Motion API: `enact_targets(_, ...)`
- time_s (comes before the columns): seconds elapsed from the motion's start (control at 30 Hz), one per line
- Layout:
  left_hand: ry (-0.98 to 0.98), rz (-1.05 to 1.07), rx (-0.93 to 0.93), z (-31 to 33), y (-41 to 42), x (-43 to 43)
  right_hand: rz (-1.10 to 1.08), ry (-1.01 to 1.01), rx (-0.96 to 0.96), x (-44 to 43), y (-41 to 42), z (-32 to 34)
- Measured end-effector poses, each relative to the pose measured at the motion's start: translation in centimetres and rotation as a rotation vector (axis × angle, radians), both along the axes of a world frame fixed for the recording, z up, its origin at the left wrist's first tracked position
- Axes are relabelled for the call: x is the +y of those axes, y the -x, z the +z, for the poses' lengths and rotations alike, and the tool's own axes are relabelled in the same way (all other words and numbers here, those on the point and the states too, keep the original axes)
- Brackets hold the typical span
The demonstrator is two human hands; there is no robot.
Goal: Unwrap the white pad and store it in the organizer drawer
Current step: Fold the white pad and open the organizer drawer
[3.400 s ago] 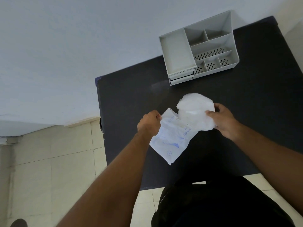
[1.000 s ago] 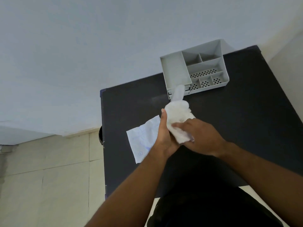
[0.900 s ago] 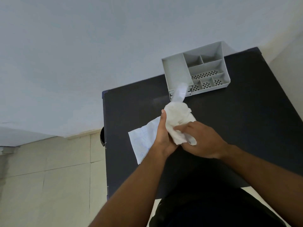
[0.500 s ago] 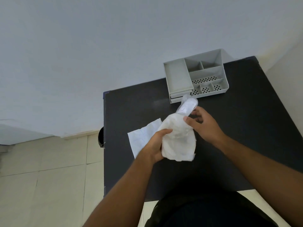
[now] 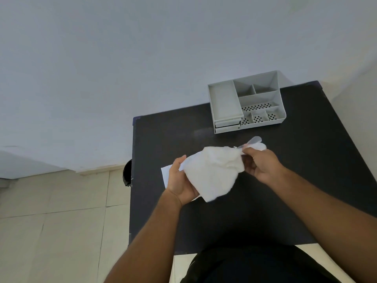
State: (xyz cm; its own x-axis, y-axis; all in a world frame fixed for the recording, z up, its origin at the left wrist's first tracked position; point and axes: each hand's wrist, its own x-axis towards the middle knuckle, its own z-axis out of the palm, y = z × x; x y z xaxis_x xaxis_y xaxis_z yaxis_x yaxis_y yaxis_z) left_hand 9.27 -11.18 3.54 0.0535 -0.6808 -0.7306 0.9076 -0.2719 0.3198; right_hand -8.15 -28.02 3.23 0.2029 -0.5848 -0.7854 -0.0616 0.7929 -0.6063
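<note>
The white pad [image 5: 214, 172] hangs crumpled between both hands above the black table [image 5: 306, 170]. My left hand [image 5: 180, 181] grips its lower left side. My right hand [image 5: 260, 164] pinches its upper right corner, where a thin clear strip [image 5: 253, 141] sticks out. The empty paper wrapper [image 5: 165, 173] lies flat on the table, mostly hidden under my left hand. The grey organizer [image 5: 245, 103] stands at the table's far edge, its two small drawers [image 5: 227, 125] shut at the front left.
The table's left edge [image 5: 132, 180] drops to a tiled floor [image 5: 61, 221]. A white wall [image 5: 142, 58] runs behind the organizer. A small dark object [image 5: 127, 174] sits by the table's left side. My dark clothing [image 5: 255, 266] fills the bottom.
The pad came out of the wrapper, which now lies on the table. Both hands worked the pad; it has swung from upright to spread sideways between them, right hand moving right.
</note>
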Motion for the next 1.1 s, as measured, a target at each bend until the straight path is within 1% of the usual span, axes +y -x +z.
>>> enact_targets(0.1, 0.028, 0.120, 0.007, 0.2, 0.3, -0.4, 0.012, 0.017, -0.027, 0.9, -0.2, 0.1)
enact_targets(0.2, 0.007, 0.154, -0.060, 0.0, 0.7, -0.7, 0.109, 0.122, 0.014, 1.5, -0.3, 0.3)
enact_targets(0.27, -0.004, 0.108, -0.125, 0.1, 0.9, -1.1, 0.212, 0.246, 0.079, 2.0, -0.3, 0.5)
enact_targets(0.37, -0.060, -0.030, -0.254, -0.1, 1.2, -2.1, 0.355, 0.439, 0.145, 2.8, -0.5, 0.7)
enact_targets(0.47, -0.210, -0.178, -0.334, -0.6, 2.0, -3.4, 0.527, 0.539, 0.188, 3.6, -0.4, 0.4)
enact_targets(0.57, -0.344, -0.282, -0.335, -1.7, 3.0, -4.1, 0.613, 0.520, 0.202, 5.0, 0.1, -0.3)
enact_targets(0.7, -0.417, -0.258, -0.331, -3.3, 3.7, -4.1, 0.721, 0.475, 0.162, 6.7, 0.8, -1.3)
enact_targets(0.77, -0.463, -0.266, -0.394, -4.0, 3.7, -4.3, 0.733, 0.439, 0.133, 7.1, 1.1, -1.8)
enact_targets(0.87, -0.519, -0.285, -0.495, -5.4, 3.4, -4.4, 0.692, 0.356, 0.115, 7.1, 1.4, -2.0)
enact_targets(0.93, -0.499, -0.277, -0.504, -5.7, 3.4, -4.6, 0.636, 0.270, 0.052, 6.6, 1.8, -2.0)
enact_targets(1.03, -0.390, -0.278, -0.495, -5.3, 3.6, -5.3, 0.547, 0.133, -0.114, 5.3, 2.6, -2.1)
enact_targets(1.1, -0.335, -0.253, -0.483, -4.8, 3.8, -6.1, 0.538, 0.129, -0.137, 4.4, 3.0, -2.1)
